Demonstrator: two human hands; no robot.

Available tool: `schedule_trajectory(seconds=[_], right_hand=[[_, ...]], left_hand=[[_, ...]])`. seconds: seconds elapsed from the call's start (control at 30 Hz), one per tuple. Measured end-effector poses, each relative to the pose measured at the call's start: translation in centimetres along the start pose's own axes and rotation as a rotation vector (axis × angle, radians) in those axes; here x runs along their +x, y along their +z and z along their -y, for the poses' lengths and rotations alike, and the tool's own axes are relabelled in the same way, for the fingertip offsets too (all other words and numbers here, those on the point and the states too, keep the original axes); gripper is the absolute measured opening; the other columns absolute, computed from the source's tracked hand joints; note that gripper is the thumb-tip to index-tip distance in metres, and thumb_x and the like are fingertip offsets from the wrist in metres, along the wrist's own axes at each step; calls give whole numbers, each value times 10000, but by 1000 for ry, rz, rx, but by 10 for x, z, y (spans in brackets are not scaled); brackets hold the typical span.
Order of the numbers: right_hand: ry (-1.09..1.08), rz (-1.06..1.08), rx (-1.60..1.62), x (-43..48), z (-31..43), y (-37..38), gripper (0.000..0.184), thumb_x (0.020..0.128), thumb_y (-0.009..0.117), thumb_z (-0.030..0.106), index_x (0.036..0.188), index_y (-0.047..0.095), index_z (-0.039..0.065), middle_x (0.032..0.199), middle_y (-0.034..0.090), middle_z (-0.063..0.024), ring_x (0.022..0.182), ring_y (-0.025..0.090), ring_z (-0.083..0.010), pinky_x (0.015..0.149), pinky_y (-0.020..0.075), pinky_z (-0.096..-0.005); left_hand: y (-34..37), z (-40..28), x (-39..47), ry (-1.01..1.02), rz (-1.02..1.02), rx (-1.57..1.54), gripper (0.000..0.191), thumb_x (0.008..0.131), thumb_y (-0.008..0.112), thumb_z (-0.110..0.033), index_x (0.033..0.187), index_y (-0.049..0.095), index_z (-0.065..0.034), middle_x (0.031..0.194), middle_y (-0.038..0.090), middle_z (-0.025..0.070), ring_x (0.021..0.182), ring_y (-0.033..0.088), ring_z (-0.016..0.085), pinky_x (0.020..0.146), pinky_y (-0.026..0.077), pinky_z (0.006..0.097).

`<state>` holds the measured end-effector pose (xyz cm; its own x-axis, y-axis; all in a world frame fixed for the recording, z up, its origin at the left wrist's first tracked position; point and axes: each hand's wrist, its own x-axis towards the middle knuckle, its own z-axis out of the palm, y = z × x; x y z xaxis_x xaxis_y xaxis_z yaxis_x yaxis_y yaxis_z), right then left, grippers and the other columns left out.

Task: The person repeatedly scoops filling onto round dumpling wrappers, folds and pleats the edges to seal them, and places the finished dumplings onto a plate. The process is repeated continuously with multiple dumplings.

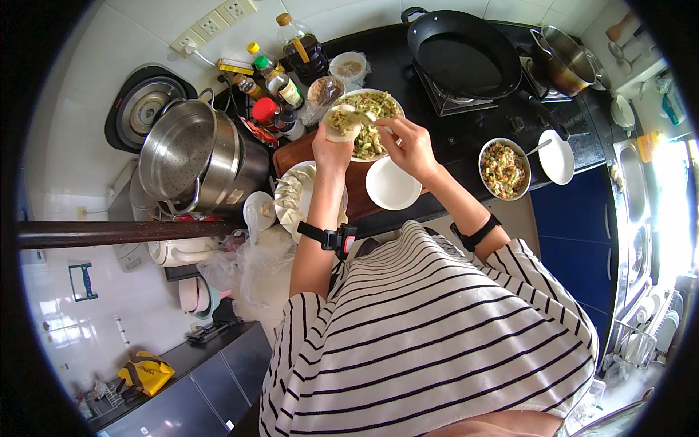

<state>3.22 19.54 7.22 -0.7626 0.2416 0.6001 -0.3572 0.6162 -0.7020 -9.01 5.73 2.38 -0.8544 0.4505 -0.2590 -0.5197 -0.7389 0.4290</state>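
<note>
On the fingers of my left hand (333, 147) lies a round dumpling wrapper (348, 135) with chopped green filling on it. My right hand (409, 146) grips a metal spoon (361, 117), whose bowl is at the filling. Behind and below both hands is a large white bowl of green filling (368, 143). A white bowl (393, 183) with nothing visible inside stands nearer to me, partly over a brown wooden board (355, 185). Left of it, folded dumplings (289, 191) line a white plate (319, 205), which my left forearm partly hides.
Steamer pots (188, 153) and sauce bottles (281, 82) stand left. A black wok (464, 54) sits on the stove at the back, a steel pot (565, 63) beyond it. A bowl of mixed filling (503, 170) with a spoon and a white plate (556, 157) are at right.
</note>
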Motion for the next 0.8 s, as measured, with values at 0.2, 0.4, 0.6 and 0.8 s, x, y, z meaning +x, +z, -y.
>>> schedule_trajectory(seconds=[0.2,0.4,0.6,0.8], right_hand=[[127,-65,114,6,-8,-4,165,873,640,-9,1034,673,9,775,631,-122,587,613,-206,544,481,-304],[-30,15,124,12,-1,-13,169,862,655,-2,1025,677,32,784,633,-116,634,633,-247,563,489,-320],[-44,-17,133,7,-3,-19,155,841,662,3,989,674,46,756,613,-108,600,621,-262,544,486,-333],[-41,32,3,-2,-24,-19,147,833,662,36,979,665,46,763,620,-95,605,632,-263,545,500,-347]], left_hand=[[-11,6,7,-26,14,17,492,1043,312,-316,1382,413,26,1405,471,174,1317,446,308,1114,363,471],[-22,15,10,158,269,490,417,1002,418,-220,1342,448,19,1340,523,148,1242,507,262,1054,415,413],[-12,24,-8,585,188,1345,376,884,664,-15,1232,534,40,1194,628,99,1076,615,180,918,510,305],[-15,25,-3,68,42,178,427,1024,396,-269,1323,467,27,1333,518,164,1251,501,293,1046,432,447]])
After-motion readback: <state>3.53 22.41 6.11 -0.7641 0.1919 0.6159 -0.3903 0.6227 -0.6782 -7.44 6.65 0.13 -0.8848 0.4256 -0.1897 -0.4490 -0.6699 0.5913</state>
